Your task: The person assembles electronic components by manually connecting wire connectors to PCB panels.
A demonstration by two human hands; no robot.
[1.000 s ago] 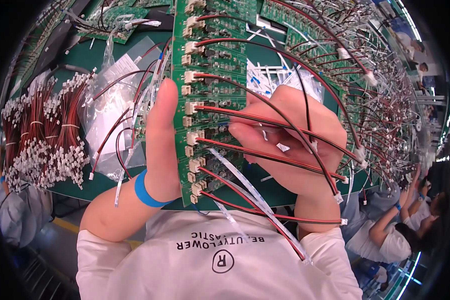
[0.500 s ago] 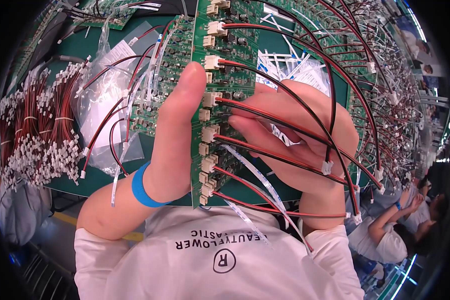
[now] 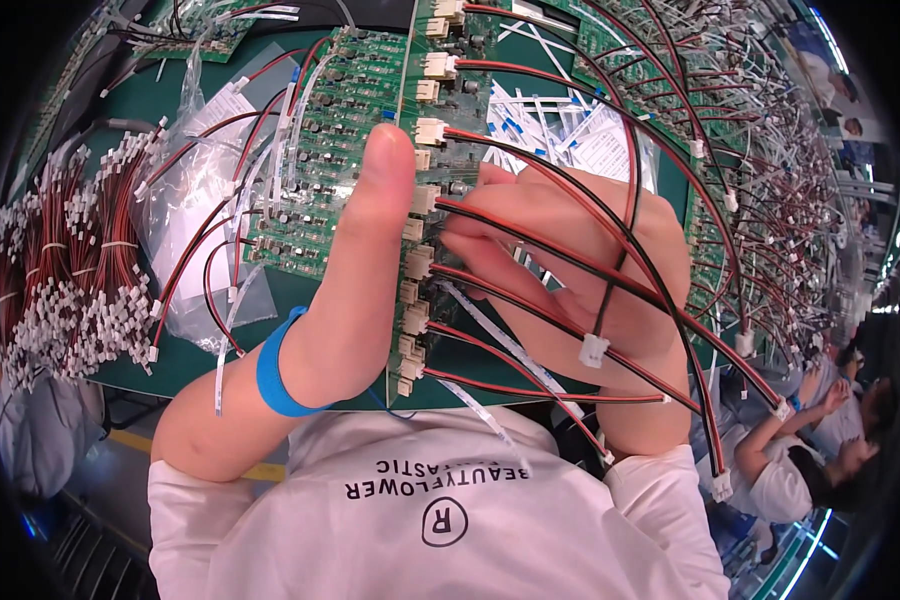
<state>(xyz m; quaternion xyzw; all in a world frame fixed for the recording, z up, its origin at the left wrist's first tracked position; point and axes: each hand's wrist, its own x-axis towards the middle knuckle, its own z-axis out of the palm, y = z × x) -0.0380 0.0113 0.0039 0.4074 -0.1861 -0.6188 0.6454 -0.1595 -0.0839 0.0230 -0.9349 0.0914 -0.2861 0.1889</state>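
Note:
A green circuit board stands nearly edge-on before me, with a column of cream connectors along its near edge. My left hand, a blue band at its wrist, grips it. The thumb lies along its left side, and the other fingers are hidden. Several red-and-black cables run rightward from the connectors, across my right hand. That hand is closed, its thumb and fingertips pressed together against the board's right face; what they pinch, if anything, is hidden. White flat ribbon cables hang from the board's lower part.
Bundled red-and-black cables with white plugs lie at left, beside a clear plastic bag. Another circuit board lies behind my left hand. White ribbon strips are piled beyond my right hand. Wired boards fill the right; people sit beyond.
The board has turned slightly, showing less of its right face. My right hand has shifted a little left with it, and the dangling cable ends have swung.

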